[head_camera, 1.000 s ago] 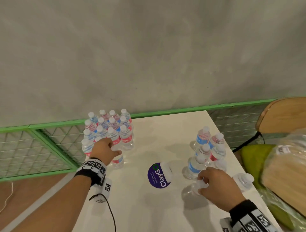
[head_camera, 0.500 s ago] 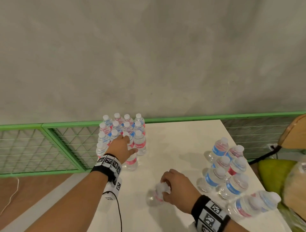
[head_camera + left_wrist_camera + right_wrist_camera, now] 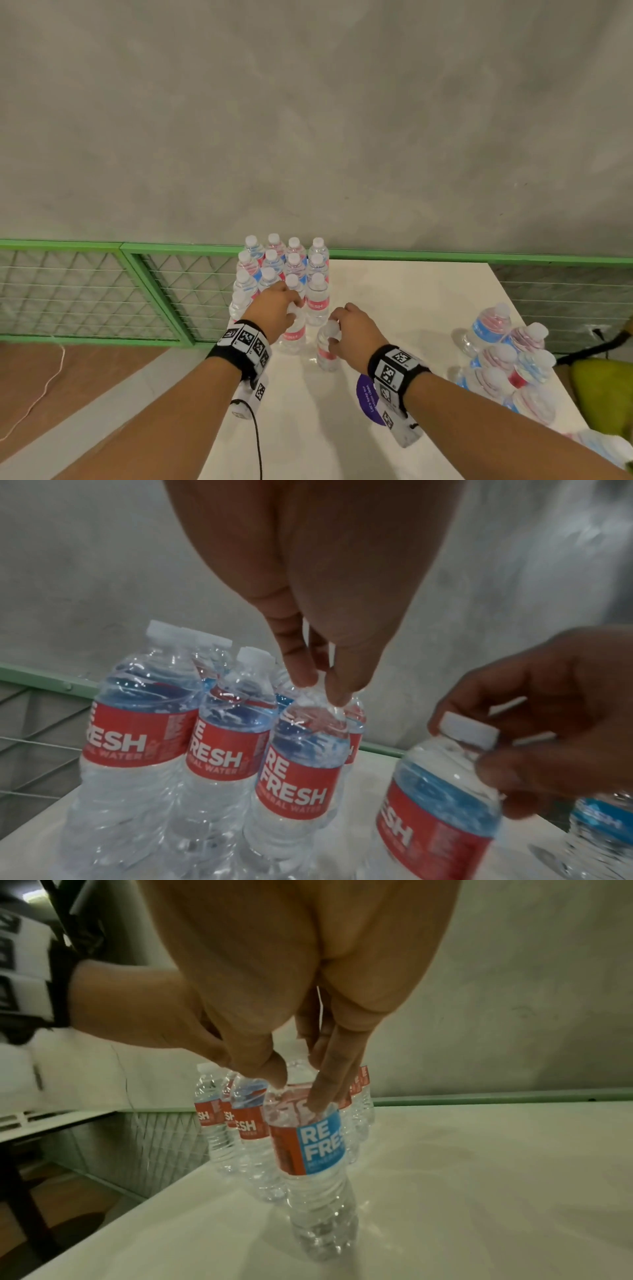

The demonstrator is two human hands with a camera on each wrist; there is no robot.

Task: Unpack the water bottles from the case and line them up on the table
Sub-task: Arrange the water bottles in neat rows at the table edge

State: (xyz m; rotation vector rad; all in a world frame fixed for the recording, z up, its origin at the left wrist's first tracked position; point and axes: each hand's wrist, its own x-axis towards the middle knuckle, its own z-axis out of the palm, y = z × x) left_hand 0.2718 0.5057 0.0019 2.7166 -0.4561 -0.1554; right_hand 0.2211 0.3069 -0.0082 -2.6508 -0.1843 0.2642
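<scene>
Several clear water bottles with red and blue labels stand in a tight block of rows (image 3: 284, 263) at the far left corner of the white table (image 3: 411, 301). My left hand (image 3: 279, 308) pinches the cap of a front-row bottle (image 3: 294, 334), whose red label (image 3: 294, 783) shows in the left wrist view under my left hand (image 3: 316, 685). My right hand (image 3: 349, 330) grips the neck of another bottle (image 3: 327, 353) standing upright on the table just right of it; my right hand (image 3: 298, 1085) holds that bottle (image 3: 315, 1153) from above. A second cluster of bottles (image 3: 507, 356) stands at the right edge.
A green-framed wire mesh fence (image 3: 102, 294) runs behind and left of the table below a grey wall. A purple round sticker (image 3: 368, 401) lies on the table under my right wrist. A green object (image 3: 603, 394) sits off the right edge. A thin cable (image 3: 255, 438) hangs from my left wristband.
My right hand carried a bottle from the right cluster leftward across the table and stood it beside the rows. My left hand stayed on the front-row bottle. The view turned left.
</scene>
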